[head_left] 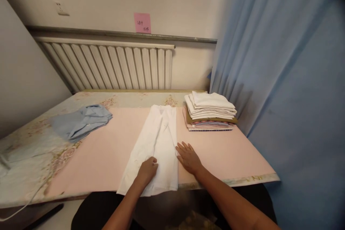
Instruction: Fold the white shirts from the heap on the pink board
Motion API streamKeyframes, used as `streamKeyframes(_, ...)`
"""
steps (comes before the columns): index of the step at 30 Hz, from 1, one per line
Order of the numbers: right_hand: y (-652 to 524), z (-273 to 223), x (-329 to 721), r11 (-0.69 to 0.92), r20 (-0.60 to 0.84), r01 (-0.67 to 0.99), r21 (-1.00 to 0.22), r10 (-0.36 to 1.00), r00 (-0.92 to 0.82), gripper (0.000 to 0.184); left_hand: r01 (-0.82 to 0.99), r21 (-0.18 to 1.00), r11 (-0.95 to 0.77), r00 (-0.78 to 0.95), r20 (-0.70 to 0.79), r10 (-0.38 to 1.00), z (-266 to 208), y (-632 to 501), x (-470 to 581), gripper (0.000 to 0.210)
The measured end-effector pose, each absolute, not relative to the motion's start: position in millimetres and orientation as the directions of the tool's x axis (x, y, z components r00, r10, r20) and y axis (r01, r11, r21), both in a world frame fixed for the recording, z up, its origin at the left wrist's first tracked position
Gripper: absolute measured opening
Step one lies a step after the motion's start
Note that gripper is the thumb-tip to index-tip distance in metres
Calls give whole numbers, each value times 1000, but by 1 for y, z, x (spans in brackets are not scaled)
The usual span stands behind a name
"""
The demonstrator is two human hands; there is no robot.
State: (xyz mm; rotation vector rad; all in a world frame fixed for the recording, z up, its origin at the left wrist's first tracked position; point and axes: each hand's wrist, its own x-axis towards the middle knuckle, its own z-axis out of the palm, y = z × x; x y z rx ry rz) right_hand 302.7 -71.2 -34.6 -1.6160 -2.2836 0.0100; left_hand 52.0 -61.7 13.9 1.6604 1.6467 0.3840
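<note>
A white shirt (164,143) lies lengthwise on the pink cloth (105,158), folded narrow, its collar end away from me and its lower edge at the table's front edge. My left hand (147,170) rests on the lower part of the shirt, its fingers curled and closed on the fabric. Against the shirt's right edge, my right hand (189,159) lies flat with its fingers stretched out and spread.
A stack of folded clothes (211,109), white on top, stands at the back right. To the left lies a crumpled blue garment (83,120). A radiator (115,64) is behind the table, and a blue curtain (280,68) hangs along the right side.
</note>
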Motion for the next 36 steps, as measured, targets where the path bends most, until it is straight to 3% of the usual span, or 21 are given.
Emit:
streamKeyframes(7,-71,-35,304,340,269,918,-204,921,-282,46,538,805,251,129,-373,919,25,-70,64,12)
streamKeyframes(11,-72,-35,304,344,284,916,-206,917,-281,46,276,888,368,174,-422,890,34,-79,64,7)
streamKeyframes(14,-72,-35,304,346,289,913,-217,916,-278,45,55,882,468,123,-472,873,33,-84,60,12)
streamKeyframes(20,-71,-36,305,349,296,910,-225,914,-277,44,-290,783,550,42,-563,825,19,-103,65,20)
streamKeyframes(25,-70,-36,305,351,307,908,-229,911,-275,45,-751,495,438,181,-483,857,3,-141,84,32)
streamKeyframes(30,-70,-38,305,352,327,906,-237,907,-266,44,-771,382,510,282,-513,811,-11,-160,100,41)
streamKeyframes(36,-67,-44,307,365,391,899,-240,884,-255,44,-729,373,574,249,-637,730,-12,-156,116,44)
